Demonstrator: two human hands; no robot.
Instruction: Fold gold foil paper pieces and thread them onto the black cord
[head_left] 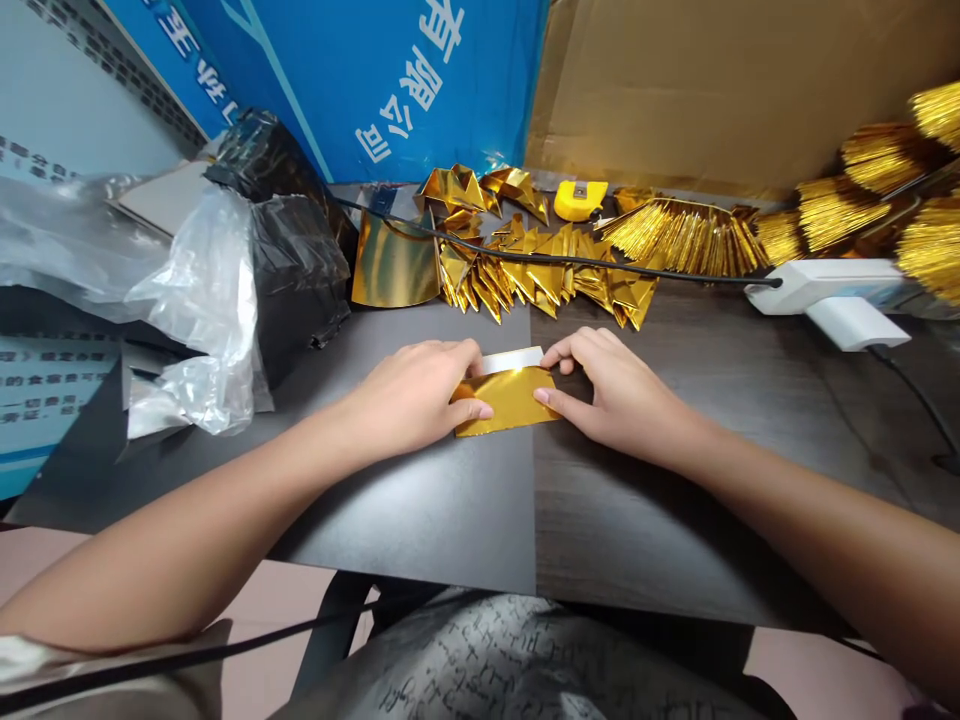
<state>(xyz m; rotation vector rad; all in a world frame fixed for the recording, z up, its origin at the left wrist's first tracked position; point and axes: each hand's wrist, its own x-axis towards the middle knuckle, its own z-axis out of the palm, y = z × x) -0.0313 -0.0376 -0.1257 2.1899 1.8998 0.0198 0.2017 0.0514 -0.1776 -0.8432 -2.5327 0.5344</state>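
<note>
Patterned cloth (487,665) lay nearest; my left hand (420,392) and right hand (607,388) pinched a gold sheet (514,398), not yet pleated; far gold pieces (544,280) already were.

The folded sheet (511,402) is covered in shiny gold foil. Wood lines are seen on the bench (611,525). The bag (217,295) is made of crinkly plastic, the brown box (712,95) of dull cardboard.

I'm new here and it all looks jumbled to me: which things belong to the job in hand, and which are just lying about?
Belonging to the job:
gold sheet, held by left hand and right hand
folded gold pieces beyond it, probably, by their matching colour

Apparently just lying about:
yellow tape measure
white power strip
crumpled plastic bag
cardboard
</note>
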